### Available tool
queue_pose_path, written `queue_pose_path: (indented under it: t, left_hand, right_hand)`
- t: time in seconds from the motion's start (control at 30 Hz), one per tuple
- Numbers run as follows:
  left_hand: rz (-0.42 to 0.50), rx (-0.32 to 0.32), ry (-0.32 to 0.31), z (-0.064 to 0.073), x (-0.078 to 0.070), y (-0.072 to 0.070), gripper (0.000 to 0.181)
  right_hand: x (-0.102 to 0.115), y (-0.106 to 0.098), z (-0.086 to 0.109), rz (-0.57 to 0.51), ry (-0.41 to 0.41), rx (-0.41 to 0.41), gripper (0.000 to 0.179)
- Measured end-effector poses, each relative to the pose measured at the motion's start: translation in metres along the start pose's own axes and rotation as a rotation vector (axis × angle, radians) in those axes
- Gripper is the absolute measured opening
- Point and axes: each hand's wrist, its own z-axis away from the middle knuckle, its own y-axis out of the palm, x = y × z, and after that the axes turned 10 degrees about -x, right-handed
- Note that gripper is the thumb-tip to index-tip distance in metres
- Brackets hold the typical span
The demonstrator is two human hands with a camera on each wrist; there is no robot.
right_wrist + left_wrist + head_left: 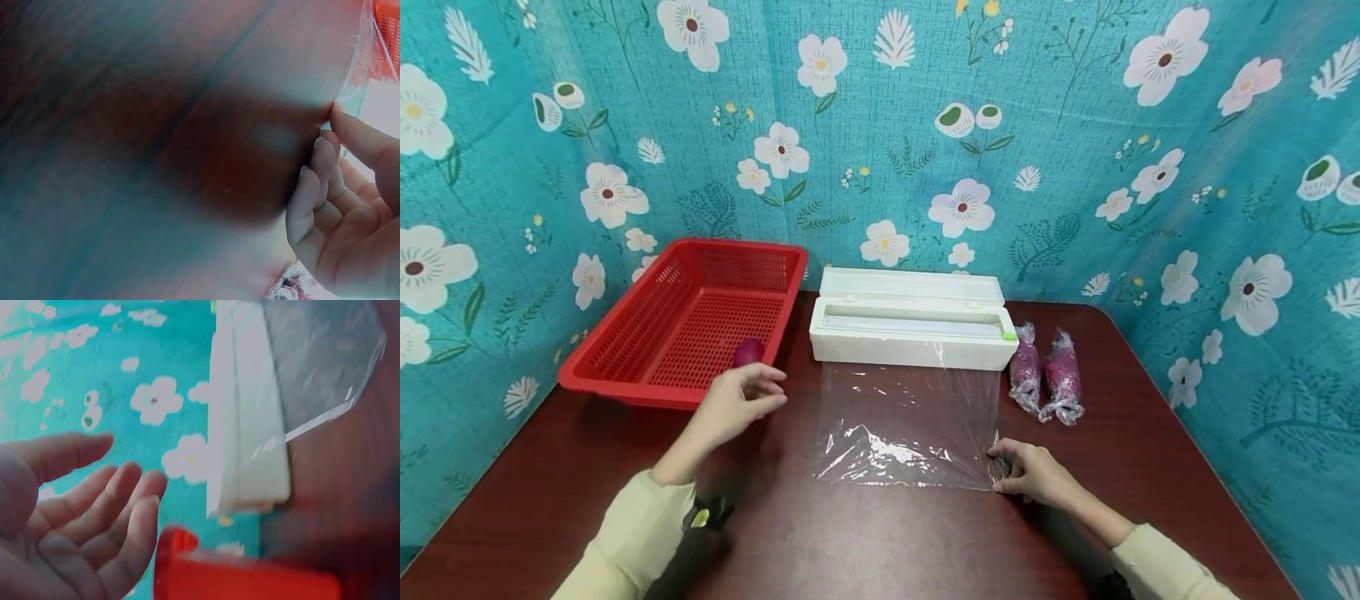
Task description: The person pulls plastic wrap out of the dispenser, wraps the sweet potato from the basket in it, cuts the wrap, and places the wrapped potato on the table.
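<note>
A sheet of clear cling film (887,442) runs from the front of a white cling film dispenser (917,346) and lies over the table. At the film's near right corner, my right hand (1033,475) pinches its edge between thumb and fingers, as the right wrist view (350,206) also shows. My left hand (737,404) holds nothing, its fingers loosely bent, by the near right corner of a red plastic basket (625,387). Inside that basket lies a smooth purple item (748,352), partly hidden behind the basket's rim. The dispenser's lid (913,285) stands raised at the back.
Two purple items in crinkled film, a left one (1026,367) and a right one (1063,379), lie right of the dispenser. A flowered teal cloth (880,150) hangs behind and beside the dark red-brown table (865,550).
</note>
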Motion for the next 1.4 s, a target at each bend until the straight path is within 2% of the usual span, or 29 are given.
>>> queue_pose_path:
  t: [0.1,0.17,0.27,0.37,0.53,0.6,0.73,0.9,1.03,1.2,1.3,1.4]
  left_hand:
    - [-0.106,-0.132,0.029,-0.01,0.002,-0.01,0.021]
    - [-0.156,-0.197,0.019,-0.015,0.006,-0.015,0.022]
    - [-0.197,-0.221,-0.021,-0.022,0.014,-0.021,0.026]
    - [-0.223,-0.186,-0.075,-0.031,0.019,-0.027,0.03]
    - [-0.302,-0.071,-0.187,-0.05,0.027,-0.037,0.04]
    - [-0.304,-0.016,-0.245,-0.056,0.032,-0.039,0.045]
    - [-0.235,0.073,-0.345,-0.064,0.041,-0.04,0.052]
    - [-0.161,0.133,-0.441,-0.072,0.051,-0.037,0.056]
    - [-0.174,0.167,-0.468,-0.077,0.056,-0.034,0.057]
    - [-0.309,0.206,-0.403,-0.082,0.057,-0.034,0.062]
    - [-0.31,0.216,-0.425,-0.085,0.058,-0.036,0.064]
    - [-0.259,0.234,-0.489,-0.089,0.06,-0.038,0.065]
  right_hand:
    - [0.0,0.0,0.0,-0.005,0.0,0.001,0.038]
    - [-0.001,0.0,0.0,-0.003,0.009,0.004,0.038]
    - [-0.001,0.001,0.0,-0.007,0.012,0.012,0.038]
    - [-0.001,0.001,0.0,-0.01,0.005,0.011,0.038]
    - [-0.002,0.001,0.001,-0.013,0.007,-0.001,0.038]
    - [-0.002,0.002,0.001,-0.019,0.008,-0.001,0.038]
    - [-0.002,0.002,0.001,-0.018,0.002,-0.003,0.038]
    - [-0.002,0.002,0.001,-0.003,0.012,-0.001,0.038]
    - [-0.002,0.002,0.001,-0.003,0.018,-0.003,0.038]
    - [-0.004,0.002,0.002,-0.003,0.02,-0.008,0.038]
    - [-0.004,0.002,0.002,-0.001,0.02,-0.008,0.038]
    - [-0.005,0.001,0.001,0.003,0.021,-0.011,0.038]
